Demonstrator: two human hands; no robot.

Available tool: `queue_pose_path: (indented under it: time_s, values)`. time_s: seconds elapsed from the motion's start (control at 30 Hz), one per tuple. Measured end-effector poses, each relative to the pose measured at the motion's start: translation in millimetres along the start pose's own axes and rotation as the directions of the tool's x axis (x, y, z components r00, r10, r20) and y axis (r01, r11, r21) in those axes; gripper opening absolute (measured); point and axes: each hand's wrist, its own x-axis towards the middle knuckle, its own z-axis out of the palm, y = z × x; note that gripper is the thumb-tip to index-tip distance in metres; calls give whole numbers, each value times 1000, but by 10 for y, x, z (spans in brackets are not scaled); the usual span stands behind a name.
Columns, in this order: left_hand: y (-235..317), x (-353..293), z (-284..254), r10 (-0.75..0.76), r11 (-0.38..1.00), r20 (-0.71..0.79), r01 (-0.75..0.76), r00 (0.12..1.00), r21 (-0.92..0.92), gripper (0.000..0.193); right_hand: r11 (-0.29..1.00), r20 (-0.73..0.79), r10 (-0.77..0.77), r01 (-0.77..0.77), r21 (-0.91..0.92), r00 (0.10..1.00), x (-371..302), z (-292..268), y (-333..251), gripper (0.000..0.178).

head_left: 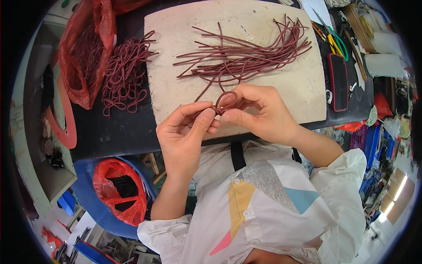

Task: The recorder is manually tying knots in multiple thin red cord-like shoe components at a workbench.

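Note:
Between my hands is a dark red cord (228, 93) with a loop standing up and a small knot at the fingertips. My left hand (187, 127) pinches the knot between thumb and fingers. Close against it, my right hand (259, 110) grips the cord by the loop, thumb and index finger closed. Just beyond my hands, a bundle of loose dark red cords (246, 55) lies across the pale board (176, 26). A heap of looped, knotted cords (125, 72) sits left of the board.
A red plastic bag (77, 57) with more cords stands at the far left. Right of the board lie a red-edged phone (338, 83) and green-handled scissors (340, 46). Below the black table edge, a blue bin (88, 185) holds a red bag (103, 176).

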Motion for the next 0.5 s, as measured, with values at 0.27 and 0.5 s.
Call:
queue_pose_path:
  time_s: [0.27, 0.5]
  values:
    - [1, -10, -38, -88, 987, -12, 85, 996, -138, 18, 952, 22, -117, 118, -283, 993, 17, -29, -54, 13]
    - [-29, -13, -12, 41, 998, -70, -44, 997, -44, 16, 972, 23, -105, 107, -209, 994, 23, 18, -4, 9]
